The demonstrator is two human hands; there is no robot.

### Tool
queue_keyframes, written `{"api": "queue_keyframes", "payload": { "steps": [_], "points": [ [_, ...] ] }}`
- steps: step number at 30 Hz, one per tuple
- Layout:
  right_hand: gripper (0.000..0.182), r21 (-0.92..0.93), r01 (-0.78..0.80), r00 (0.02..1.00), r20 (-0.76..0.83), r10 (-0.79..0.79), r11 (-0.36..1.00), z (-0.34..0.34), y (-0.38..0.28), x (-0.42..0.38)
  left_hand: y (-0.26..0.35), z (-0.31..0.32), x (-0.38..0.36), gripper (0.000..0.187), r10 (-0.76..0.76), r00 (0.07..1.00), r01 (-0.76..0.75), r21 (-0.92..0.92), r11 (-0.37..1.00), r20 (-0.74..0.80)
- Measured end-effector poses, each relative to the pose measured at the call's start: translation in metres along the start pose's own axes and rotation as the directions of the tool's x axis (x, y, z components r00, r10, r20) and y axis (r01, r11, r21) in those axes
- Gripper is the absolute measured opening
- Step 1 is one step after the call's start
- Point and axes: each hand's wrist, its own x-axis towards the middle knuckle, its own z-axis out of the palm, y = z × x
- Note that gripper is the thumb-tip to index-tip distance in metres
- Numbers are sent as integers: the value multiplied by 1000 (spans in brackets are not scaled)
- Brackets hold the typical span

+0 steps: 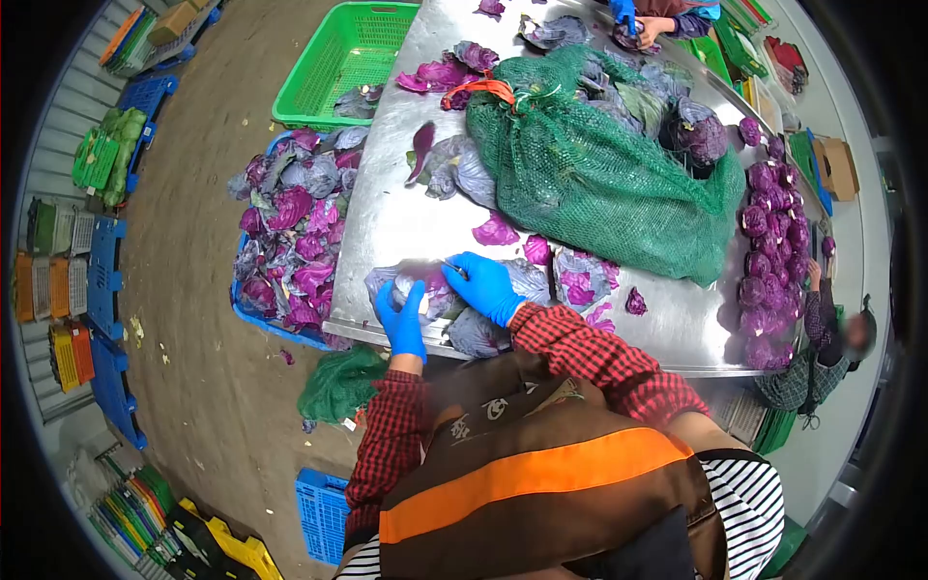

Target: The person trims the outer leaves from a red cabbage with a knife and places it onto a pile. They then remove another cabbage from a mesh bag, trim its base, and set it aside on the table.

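Note:
At the table's near left corner, my left hand (403, 319) in a blue glove is closed on a red cabbage (440, 298), thumb against its side. My right hand (486, 287), also gloved in blue, is bent over the same cabbage with a thin, short-bladed knife (454, 268) in its fingers. Loose grey-purple outer leaves (477, 333) lie under and beside my hands. Just beyond my right hand are a purple leaf piece (496, 230) and more scraps (580, 280). Part of the cabbage is hidden by my fingers.
A green mesh sack (599, 184) of cabbages covers the table's (382, 208) middle. Trimmed cabbages (773, 246) stand in rows on the right. A blue crate (237, 290) heaped with leaves and a green crate (290, 97) sit left. Other people's hands (652, 29) work at the far end.

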Motion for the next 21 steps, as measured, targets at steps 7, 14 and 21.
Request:
{"api": "queue_keyframes", "payload": {
  "steps": [7, 14, 21],
  "points": [
    [48, 238, -51, 923, -359, 137, 970, -10, 61, 37, 9, -9, -2, 67, -400, 891, 454, -412, 790, 215],
    [64, 161, -63, 992, 116, 44, 985, -16, 28, -4, -24, 12, -19, 74, 140, 988, -147, 132, 980, 63],
    [45, 444, -395, 901, 358, 245, 804, -25, 43, 5, 20, 8, 11, 94, 375, 737, -675, 590, 443, 562]
  ]
}}
